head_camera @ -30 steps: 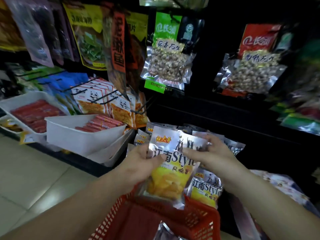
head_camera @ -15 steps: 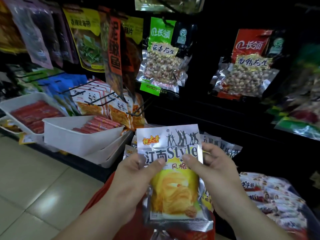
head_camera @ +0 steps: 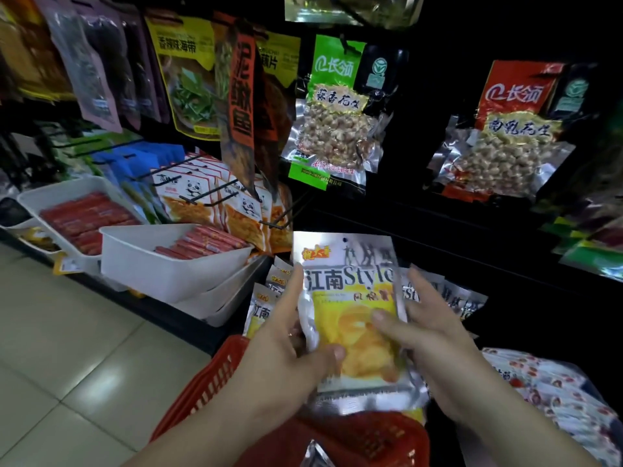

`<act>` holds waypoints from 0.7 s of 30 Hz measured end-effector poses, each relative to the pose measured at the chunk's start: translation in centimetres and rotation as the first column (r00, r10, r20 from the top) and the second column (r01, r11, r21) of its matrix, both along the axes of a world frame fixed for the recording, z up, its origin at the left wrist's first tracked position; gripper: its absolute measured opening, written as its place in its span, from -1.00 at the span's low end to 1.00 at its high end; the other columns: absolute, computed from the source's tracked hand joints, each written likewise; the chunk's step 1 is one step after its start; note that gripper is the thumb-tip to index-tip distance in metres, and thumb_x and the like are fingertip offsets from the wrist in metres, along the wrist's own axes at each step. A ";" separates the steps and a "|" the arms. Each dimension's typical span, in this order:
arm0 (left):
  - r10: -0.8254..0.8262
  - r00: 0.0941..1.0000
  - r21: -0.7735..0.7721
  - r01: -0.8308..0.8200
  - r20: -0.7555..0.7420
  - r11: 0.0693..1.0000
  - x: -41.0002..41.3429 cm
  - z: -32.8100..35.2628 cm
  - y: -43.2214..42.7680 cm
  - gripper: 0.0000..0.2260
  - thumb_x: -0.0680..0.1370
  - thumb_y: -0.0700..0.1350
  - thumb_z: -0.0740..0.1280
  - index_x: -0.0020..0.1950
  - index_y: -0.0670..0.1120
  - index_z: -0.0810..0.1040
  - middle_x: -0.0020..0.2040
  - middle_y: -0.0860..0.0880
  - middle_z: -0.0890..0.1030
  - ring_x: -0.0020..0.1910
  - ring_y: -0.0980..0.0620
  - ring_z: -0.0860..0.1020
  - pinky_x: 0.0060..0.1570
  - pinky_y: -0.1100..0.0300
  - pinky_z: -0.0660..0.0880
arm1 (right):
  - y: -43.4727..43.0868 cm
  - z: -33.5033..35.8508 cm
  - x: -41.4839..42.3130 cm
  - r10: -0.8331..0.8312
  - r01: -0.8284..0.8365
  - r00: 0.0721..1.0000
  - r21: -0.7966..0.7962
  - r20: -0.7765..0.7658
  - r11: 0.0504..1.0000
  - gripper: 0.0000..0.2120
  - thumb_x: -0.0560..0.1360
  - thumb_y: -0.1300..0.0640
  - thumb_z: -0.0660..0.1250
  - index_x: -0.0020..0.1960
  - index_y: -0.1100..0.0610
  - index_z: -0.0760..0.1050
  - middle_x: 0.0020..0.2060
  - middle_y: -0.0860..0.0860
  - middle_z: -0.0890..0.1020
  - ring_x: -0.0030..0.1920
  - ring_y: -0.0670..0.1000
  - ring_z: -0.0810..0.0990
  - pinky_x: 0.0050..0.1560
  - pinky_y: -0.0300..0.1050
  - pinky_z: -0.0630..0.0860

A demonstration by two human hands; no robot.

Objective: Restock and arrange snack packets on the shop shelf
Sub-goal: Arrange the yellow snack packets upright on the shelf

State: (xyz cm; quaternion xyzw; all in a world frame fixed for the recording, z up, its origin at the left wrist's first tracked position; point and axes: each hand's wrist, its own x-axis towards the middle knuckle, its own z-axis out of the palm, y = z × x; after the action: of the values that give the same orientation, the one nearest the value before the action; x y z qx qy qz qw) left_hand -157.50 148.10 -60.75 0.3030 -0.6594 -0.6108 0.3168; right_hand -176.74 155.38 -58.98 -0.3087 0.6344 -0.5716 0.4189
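Head view: you hold a silver and yellow snack packet (head_camera: pixel 350 298) printed "江南Style", above the red basket (head_camera: pixel 202 382) and in front of the dark shelf; matching packets (head_camera: pixel 263 311) stand just behind it; higher up hang a green peanut bag (head_camera: pixel 333 112) and a red peanut bag (head_camera: pixel 505 129), both marked "长领". Your left hand (head_camera: pixel 290 352) grips the packet's left edge, thumb across the lower front; your right hand (head_camera: pixel 435 345) grips the right edge, thumb on the front. The packet stands upright, long axis vertical, printed face toward you, top edge up.
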 end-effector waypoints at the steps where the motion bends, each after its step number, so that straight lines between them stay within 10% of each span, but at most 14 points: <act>1: 0.059 0.998 -0.019 -0.058 0.014 0.998 0.1 0.0 -0.3 -0.14 0.51 -0.06 0.55 0.54 0.51 0.10 0.48 0.28 0.46 0.26 0.25 0.57 0.17 0.24 0.56 | 0.2 0.2 -0.1 0.088 -0.089 0.996 0.019 0.004 0.996 0.00 0.40 0.19 0.59 0.60 -0.36 0.13 0.29 -0.09 0.64 0.12 0.08 0.73 0.00 0.07 0.66; 6: -0.071 0.992 0.035 0.068 0.107 0.997 1.6 0.3 -1.4 -0.35 0.43 0.01 0.62 0.43 0.36 0.46 0.35 0.23 0.59 0.13 0.17 0.66 0.19 0.15 0.60 | 0.6 0.0 -0.4 0.082 -0.083 0.990 -0.007 -0.113 0.997 -0.42 0.40 0.18 0.58 0.34 -0.21 0.58 0.37 -0.19 0.57 0.05 -0.18 0.71 -0.03 -0.15 0.62; 9: -0.087 0.982 -0.001 0.088 0.167 0.996 2.0 0.9 -1.4 -0.29 0.43 -0.14 0.63 0.46 0.31 0.46 0.34 0.34 0.56 0.14 0.19 0.66 0.14 0.08 0.64 | 0.8 -0.1 -1.1 0.124 -0.126 0.987 -0.007 -0.106 0.992 -0.32 0.41 0.14 0.60 0.43 -0.25 0.48 0.44 -0.28 0.42 0.04 -0.37 0.64 -0.08 -0.23 0.61; 16: -0.007 0.989 -0.013 0.009 0.148 1.000 2.7 1.1 -1.6 -0.48 0.46 -0.09 0.60 0.31 0.35 0.57 0.26 0.32 0.61 0.00 0.24 0.66 -0.04 0.35 0.58 | 1.7 0.0 -2.5 0.424 -0.415 0.893 0.090 -0.147 0.905 -0.09 0.46 0.45 0.50 0.45 -0.44 0.38 0.56 -0.29 0.30 0.53 -0.11 0.38 0.36 0.06 0.54; 21: 0.069 0.990 -0.029 -0.066 0.122 0.997 2.1 0.7 -1.3 -0.35 0.44 -0.21 0.61 0.37 0.34 0.53 0.19 0.25 0.64 -0.29 0.11 0.51 -0.18 0.24 0.58 | 1.7 -0.3 -0.8 0.252 -0.202 0.852 0.155 -0.459 0.967 -0.17 0.47 0.04 0.58 0.41 -0.63 0.22 0.46 -0.34 0.36 0.45 -0.10 0.45 0.33 0.13 0.57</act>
State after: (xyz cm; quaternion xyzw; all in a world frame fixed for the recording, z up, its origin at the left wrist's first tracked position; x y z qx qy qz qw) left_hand -155.44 146.83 -60.02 0.3582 -0.6745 -0.5716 0.3000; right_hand -177.55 157.08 -59.28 -0.4904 0.7048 -0.3921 0.3303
